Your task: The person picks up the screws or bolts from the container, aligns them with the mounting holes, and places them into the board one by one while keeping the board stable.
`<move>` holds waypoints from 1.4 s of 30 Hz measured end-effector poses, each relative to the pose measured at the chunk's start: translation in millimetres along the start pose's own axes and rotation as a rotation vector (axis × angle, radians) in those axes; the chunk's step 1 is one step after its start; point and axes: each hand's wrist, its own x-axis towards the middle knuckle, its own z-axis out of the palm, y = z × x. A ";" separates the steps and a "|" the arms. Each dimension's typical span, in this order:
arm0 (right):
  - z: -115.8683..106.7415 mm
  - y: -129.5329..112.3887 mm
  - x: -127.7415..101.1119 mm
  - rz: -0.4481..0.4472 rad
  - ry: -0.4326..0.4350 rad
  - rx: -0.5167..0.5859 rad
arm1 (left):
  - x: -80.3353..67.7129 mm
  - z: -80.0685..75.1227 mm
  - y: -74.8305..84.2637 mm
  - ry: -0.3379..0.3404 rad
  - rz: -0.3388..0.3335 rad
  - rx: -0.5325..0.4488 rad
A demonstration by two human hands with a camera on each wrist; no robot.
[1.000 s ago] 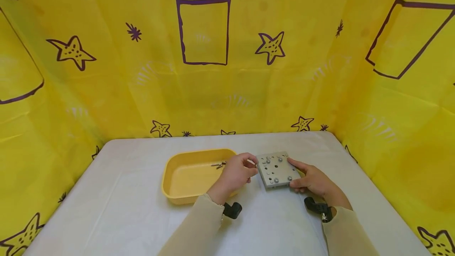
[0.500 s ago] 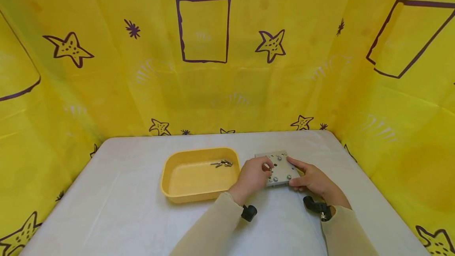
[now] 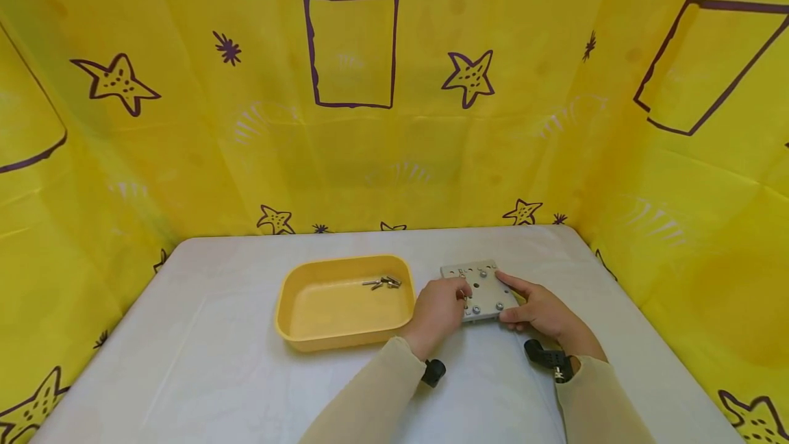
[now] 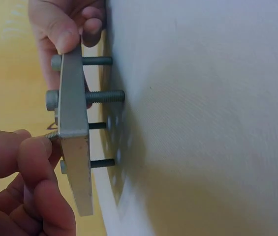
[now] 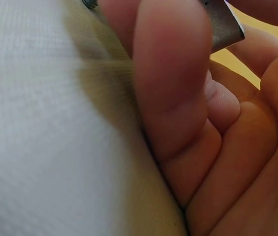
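Note:
A grey metal plate (image 3: 483, 286) with holes and several bolts through it is held just above the white table (image 3: 246, 362). My right hand (image 3: 509, 303) grips its right edge, thumb on top. My left hand (image 3: 459, 292) pinches a small screw (image 4: 53, 133) against the plate's upper face. In the left wrist view the plate (image 4: 75, 147) shows edge-on, with bolt shanks (image 4: 104, 96) pointing at the table, and the right hand (image 4: 72, 34) clamps its far end. The right wrist view is filled by fingers (image 5: 173, 78), with a plate corner (image 5: 223, 25) above them.
A yellow plastic tray (image 3: 290, 307) lies left of the plate, with a few loose screws (image 3: 383, 283) near its far right corner. Yellow patterned cloth walls (image 3: 351, 142) stand round the table on three sides.
My left hand moved right from the tray's edge onto the plate, bringing the screw to its upper face. The right hand kept its grip on the plate.

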 end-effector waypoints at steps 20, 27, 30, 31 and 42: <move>-0.8 -1.2 0.7 0.032 0.017 -0.019 | -7.8 -7.2 -0.7 -0.008 -0.038 -0.210; -0.9 0.3 1.1 0.035 0.011 -0.021 | -31.9 -53.9 -13.8 0.008 -0.167 -0.578; -0.3 -0.1 1.4 0.027 0.005 -0.034 | -37.6 -83.8 -32.0 -0.010 -0.219 -0.564; 0.1 -0.6 1.3 0.032 0.011 -0.036 | -39.1 -92.7 -39.5 -0.021 -0.230 -0.547; 2.0 -3.9 0.5 0.027 0.024 -0.042 | -41.8 -112.7 -102.5 -0.116 -0.258 -0.382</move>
